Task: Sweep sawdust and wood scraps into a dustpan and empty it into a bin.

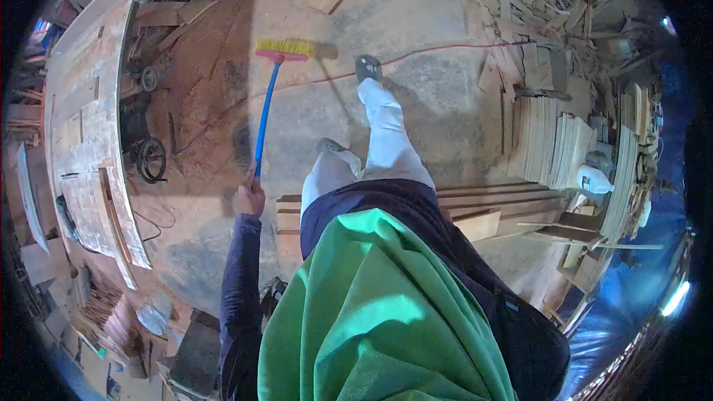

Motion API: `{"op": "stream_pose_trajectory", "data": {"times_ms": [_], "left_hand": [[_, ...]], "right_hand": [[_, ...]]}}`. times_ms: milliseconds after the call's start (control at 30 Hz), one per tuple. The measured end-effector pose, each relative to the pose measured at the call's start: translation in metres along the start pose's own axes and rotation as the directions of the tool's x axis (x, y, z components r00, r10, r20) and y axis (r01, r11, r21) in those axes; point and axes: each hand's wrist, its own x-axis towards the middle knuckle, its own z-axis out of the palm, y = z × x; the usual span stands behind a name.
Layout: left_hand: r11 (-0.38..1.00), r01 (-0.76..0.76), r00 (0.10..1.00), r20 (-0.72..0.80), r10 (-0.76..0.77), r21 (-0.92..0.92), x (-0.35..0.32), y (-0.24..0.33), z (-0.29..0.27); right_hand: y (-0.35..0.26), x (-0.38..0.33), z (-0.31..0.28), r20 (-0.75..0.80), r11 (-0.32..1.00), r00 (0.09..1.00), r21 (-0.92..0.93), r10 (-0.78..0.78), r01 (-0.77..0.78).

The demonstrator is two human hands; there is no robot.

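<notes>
My left hand [250, 199] is closed round the blue handle of a broom [265, 120], with the arm stretched forward on the left. The broom's red-and-yellow head is raised at the far end, bristles pointing away from me, and a shadow falls on the floor to its right. My right hand is out of sight; the green cloth [386, 312] over my front and the dark sleeve on the right hide where it is. Below, my legs in white trousers are in mid-stride, the right foot ahead of the left.
A worn wooden worktable [82, 126] stands on the left, with a black coiled hose [151, 160] beneath its edge. A red cable [438, 47] crosses the floor ahead. Long timber beams [505, 197] lie to my right, near stacked boards [546, 141]. Scrap wood [579, 0] is heaped far right.
</notes>
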Motion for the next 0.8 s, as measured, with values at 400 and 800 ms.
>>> {"op": "stream_pose_trajectory", "data": {"times_ms": [400,800], "left_hand": [[0.989,0.116,0.993,0.011,-0.115,-0.096,-0.021,0.035,-0.048],[0.997,-0.074,0.990,0.120,0.071,0.024,-0.003,0.051,-0.032]], "right_hand": [[0.387,-0.261,-0.104,0.237,0.994,0.971,0.099,0.021,-0.045],[0.473,-0.266,0.030,0.274,0.897,0.956,-0.390,-0.103,0.208]]}}
